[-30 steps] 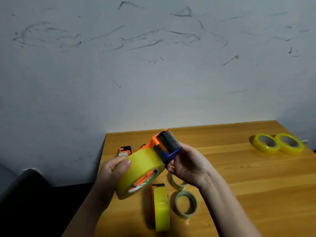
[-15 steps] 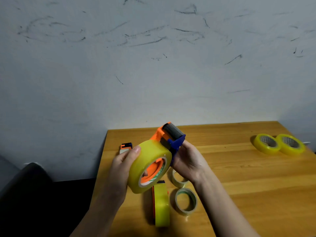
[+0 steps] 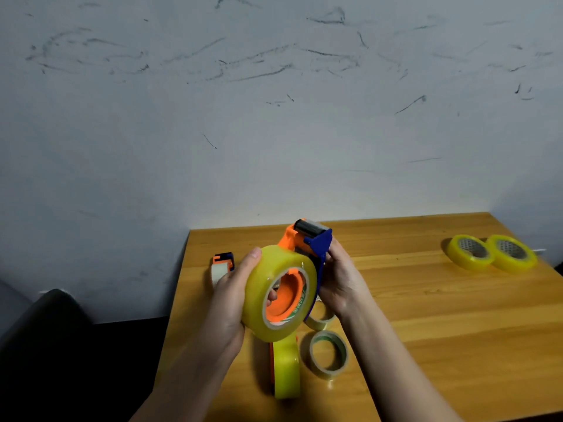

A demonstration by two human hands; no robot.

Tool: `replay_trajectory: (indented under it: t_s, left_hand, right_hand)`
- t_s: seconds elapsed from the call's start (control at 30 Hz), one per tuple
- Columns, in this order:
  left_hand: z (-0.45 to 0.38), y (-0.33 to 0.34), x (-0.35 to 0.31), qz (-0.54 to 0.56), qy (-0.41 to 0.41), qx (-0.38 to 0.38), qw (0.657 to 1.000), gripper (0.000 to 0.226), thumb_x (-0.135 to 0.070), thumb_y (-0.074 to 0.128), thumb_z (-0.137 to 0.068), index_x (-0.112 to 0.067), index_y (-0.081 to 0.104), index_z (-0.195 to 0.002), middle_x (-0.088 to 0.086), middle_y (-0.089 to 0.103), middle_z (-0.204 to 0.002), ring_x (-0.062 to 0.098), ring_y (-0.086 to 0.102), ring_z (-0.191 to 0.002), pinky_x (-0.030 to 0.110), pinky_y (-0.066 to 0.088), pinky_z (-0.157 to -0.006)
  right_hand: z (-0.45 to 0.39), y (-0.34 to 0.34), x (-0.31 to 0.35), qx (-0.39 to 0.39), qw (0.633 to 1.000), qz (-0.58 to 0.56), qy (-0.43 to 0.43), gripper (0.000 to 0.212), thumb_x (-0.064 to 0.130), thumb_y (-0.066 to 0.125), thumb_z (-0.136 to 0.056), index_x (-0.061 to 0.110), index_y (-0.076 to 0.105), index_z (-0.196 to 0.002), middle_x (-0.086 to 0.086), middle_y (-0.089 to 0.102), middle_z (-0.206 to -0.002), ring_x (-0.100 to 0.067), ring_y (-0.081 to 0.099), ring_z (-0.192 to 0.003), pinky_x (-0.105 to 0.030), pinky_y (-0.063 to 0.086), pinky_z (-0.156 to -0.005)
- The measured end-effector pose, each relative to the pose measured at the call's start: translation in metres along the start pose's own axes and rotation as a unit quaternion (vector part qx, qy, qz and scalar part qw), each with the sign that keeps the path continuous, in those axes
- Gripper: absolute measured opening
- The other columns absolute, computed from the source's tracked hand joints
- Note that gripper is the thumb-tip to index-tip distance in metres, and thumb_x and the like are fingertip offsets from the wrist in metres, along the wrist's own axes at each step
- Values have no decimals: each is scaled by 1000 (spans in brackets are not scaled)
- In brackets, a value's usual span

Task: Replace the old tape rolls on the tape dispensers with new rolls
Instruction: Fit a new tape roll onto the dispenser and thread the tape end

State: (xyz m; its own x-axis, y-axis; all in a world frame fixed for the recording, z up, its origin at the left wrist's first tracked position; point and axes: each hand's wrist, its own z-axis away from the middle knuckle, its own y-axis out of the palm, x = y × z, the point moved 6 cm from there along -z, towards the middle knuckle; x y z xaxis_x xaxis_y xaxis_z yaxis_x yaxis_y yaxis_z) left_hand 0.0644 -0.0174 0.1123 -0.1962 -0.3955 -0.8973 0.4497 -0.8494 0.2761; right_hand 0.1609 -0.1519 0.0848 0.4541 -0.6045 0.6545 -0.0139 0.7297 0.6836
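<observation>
I hold an orange and blue tape dispenser (image 3: 307, 239) above the wooden table (image 3: 441, 315). A full yellow tape roll (image 3: 265, 287) sits around its orange hub. My left hand (image 3: 231, 303) grips the roll from the left, fingers over its rim and thumb in the core. My right hand (image 3: 341, 278) grips the dispenser's blue side. Below stands a second dispenser with a yellow roll (image 3: 286, 370) on edge. Two thin, nearly used-up rolls (image 3: 329, 354) (image 3: 320, 319) lie beside it. A third dispenser with a pale roll (image 3: 222, 266) stands at the left.
Two full yellow rolls (image 3: 470, 252) (image 3: 511, 253) lie flat at the table's far right. A scuffed grey wall rises behind the table. A dark rounded chair back (image 3: 39, 324) sits at the lower left, past the table's left edge.
The dispenser and roll have tilted upright, so the roll's open face and orange hub now turn toward me. My left hand shifted up around the roll.
</observation>
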Motion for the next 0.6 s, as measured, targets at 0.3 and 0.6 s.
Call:
replay_trajectory:
  t_s: [0.3,0.6]
  left_hand:
    - [3,15,1,23,-17,-6,1000,45,-45,60,-84,-9,66,-57,8,59,-48,15,55,-40,26,47,-52]
    - [3,27,5,9,-31,-27,999,51,-48,59,-85,-9,66,-53,8,60,-48,16,57,-43,27,49,-56]
  right_hand:
    - [13,-11,5,-91,989,81,-87,40,39,54,-96,5,69,-111,-18,70,-100,-27,66,-84,-32,56,-70]
    - [19,-16,5,-155,967,152,-136,41,39,41,-102,12,68,-84,-5,68,-76,-14,61,-65,-22,49,-60]
